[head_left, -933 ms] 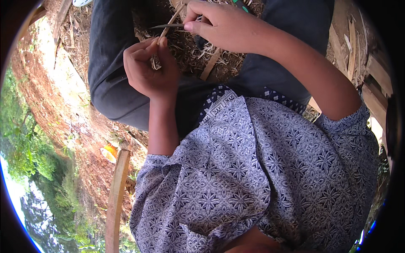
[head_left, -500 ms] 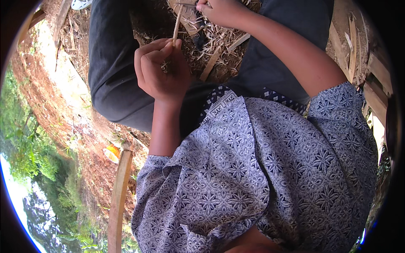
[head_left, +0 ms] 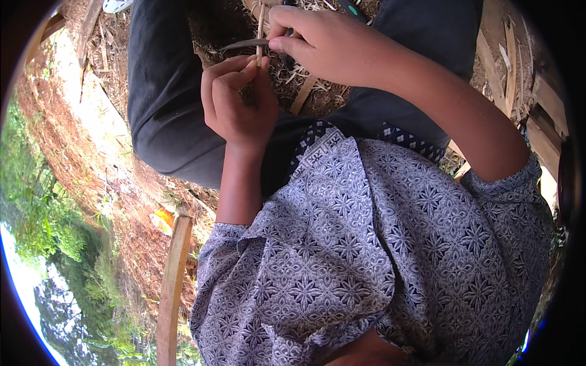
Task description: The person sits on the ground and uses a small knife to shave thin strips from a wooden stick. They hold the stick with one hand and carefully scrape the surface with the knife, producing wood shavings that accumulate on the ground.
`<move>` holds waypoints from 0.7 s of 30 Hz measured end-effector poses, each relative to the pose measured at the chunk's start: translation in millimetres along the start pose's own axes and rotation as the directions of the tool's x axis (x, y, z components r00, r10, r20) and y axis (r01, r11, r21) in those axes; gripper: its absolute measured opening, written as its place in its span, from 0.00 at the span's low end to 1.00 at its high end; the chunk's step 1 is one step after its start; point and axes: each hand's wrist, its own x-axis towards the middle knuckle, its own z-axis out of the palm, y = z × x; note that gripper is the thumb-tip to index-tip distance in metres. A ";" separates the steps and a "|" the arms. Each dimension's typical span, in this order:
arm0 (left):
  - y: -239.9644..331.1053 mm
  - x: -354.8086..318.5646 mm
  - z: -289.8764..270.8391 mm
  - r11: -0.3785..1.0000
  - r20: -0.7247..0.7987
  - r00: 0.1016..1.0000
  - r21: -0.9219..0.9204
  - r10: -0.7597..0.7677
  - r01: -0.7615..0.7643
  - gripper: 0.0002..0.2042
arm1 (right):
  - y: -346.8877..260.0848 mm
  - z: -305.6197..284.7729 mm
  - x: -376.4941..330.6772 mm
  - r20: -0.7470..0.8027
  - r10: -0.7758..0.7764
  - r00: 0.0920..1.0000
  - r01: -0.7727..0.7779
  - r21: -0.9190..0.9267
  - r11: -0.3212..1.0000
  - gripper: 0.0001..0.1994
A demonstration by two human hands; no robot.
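Note:
Between the fingers of my left hand a thin pale wooden stick stands pinched near its lower end, pointing away from me. My right hand is closed on a knife, whose dark narrow blade lies across the stick just beyond my left fingertips. The hand hides most of the knife's grip. A dark handle with a green mark shows beyond my right wrist; I cannot tell whether it belongs to this knife.
My dark-trousered legs frame the ground, where pale wood shavings and a flat wood strip lie. More wood pieces are at the right. A curved wooden post and an orange object are at the left.
My right hand has come nearer along the stick, bringing the knife blade close to my left fingers. My left hand has shifted slightly right, still pinching the stick. The green-marked handle has come into sight.

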 end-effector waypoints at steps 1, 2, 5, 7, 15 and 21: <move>3.3 0.2 1.5 1.000 0.009 1.000 -0.003 0.006 -0.005 0.12 | 16.9 8.4 6.6 -0.023 -0.031 0.999 0.030 -0.008 1.000 0.10; 5.2 -1.4 3.3 0.999 -0.002 1.000 -0.031 0.005 -0.005 0.12 | 23.3 9.3 13.0 -0.027 -0.027 0.999 0.027 -0.007 1.000 0.10; 8.0 -2.7 2.2 0.999 0.032 0.999 -0.034 0.018 -0.017 0.13 | 32.6 12.7 28.9 -0.007 0.069 0.998 -0.068 0.026 0.997 0.09; 12.3 3.2 5.9 0.995 0.050 0.998 -0.094 0.046 -0.041 0.12 | 77.3 21.3 42.2 -0.094 0.159 0.983 -0.157 0.023 0.987 0.09; -1.4 1.0 0.0 0.999 -0.049 0.998 -0.034 -0.028 0.026 0.14 | 21.8 -16.1 28.8 -0.045 0.329 0.943 -0.317 0.170 0.933 0.10; -4.8 0.5 -0.3 0.999 -0.052 0.998 -0.015 -0.040 0.039 0.12 | 5.8 -9.0 4.4 0.068 0.102 0.993 -0.109 0.116 0.987 0.10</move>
